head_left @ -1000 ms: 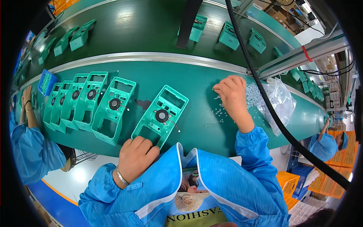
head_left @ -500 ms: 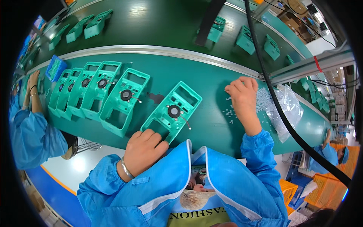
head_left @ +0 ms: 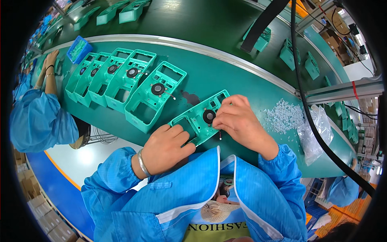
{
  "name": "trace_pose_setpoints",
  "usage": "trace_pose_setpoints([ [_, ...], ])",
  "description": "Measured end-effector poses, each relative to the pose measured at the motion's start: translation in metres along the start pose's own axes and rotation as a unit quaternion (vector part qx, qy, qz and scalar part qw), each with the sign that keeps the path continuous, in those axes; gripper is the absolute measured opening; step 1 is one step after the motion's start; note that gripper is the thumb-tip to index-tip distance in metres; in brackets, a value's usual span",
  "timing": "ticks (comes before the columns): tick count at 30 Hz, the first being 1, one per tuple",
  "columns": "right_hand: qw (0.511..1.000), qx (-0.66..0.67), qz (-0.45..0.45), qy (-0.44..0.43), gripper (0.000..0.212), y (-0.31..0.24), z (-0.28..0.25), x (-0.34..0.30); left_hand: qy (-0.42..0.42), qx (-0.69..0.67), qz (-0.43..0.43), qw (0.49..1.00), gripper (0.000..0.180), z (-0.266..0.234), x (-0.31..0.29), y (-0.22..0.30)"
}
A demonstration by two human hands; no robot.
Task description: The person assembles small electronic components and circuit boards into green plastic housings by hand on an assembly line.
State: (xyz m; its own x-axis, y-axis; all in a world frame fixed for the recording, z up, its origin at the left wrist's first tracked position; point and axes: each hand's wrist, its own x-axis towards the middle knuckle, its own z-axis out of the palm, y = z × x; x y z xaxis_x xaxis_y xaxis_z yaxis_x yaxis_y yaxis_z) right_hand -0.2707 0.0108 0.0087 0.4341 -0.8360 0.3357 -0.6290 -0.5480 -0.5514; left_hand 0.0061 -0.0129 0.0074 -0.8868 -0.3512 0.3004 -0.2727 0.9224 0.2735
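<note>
A green plastic housing (head_left: 198,125) lies tilted on the table in front of me, with a round black fan (head_left: 209,116) set in it. My left hand (head_left: 167,150) grips the housing's near left end, fingers curled over its rim. Beside the fan, my right hand (head_left: 242,123) is closed in a pinch over the housing's right side. Whatever its fingertips hold is too small or hidden to make out. A short wire with a white plug hangs from the fan below that hand. To the right lies a pile of small translucent pieces (head_left: 284,117).
Several similar housings (head_left: 136,122) with fans stand in a row at left, by a blue bin (head_left: 79,49). A clear plastic bag (head_left: 315,139) lies right, behind a black cable (head_left: 303,94). A metal rail (head_left: 193,47) borders the belt beyond. A co-worker's hand (head_left: 51,60) is far left.
My right hand has moved left from beside the pile of small pieces onto the housing by the fan. My left hand keeps hold of the housing, which now lies at a flatter angle.
</note>
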Motion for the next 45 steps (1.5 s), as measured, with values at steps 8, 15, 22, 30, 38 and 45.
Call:
trace_pose_setpoints([
  [8, 0.998, -0.002, -0.014, -0.064, 0.005, -0.005, -0.002, 0.011, 0.0, -0.007, 0.004, 1.0, 0.015, 0.001, -0.002, -0.002],
  [15, 0.993, -0.067, -0.05, -0.08, 0.011, -0.012, -0.009, 0.015, -0.002, -0.006, -0.002, 1.0, 0.014, 0.002, 0.0, 0.002],
  [22, 0.989, -0.083, -0.037, -0.118, 0.01, -0.012, -0.014, 0.023, -0.023, -0.004, 0.011, 1.0, 0.012, 0.0, 0.004, 0.0],
  [30, 0.996, -0.034, 0.028, -0.074, 0.019, 0.002, -0.011, 0.015, -0.041, 0.001, 0.036, 0.999, 0.015, -0.009, 0.009, -0.002],
  [38, 0.939, -0.166, 0.216, 0.212, 0.016, 0.022, -0.105, -0.12, 0.042, 0.043, 0.02, 0.998, 0.021, -0.054, 0.082, -0.042],
  [45, 0.901, -0.163, 0.313, 0.252, 0.01, 0.024, -0.056, -0.176, 0.038, 0.097, -0.022, 0.994, 0.027, 0.002, 0.217, -0.176],
])
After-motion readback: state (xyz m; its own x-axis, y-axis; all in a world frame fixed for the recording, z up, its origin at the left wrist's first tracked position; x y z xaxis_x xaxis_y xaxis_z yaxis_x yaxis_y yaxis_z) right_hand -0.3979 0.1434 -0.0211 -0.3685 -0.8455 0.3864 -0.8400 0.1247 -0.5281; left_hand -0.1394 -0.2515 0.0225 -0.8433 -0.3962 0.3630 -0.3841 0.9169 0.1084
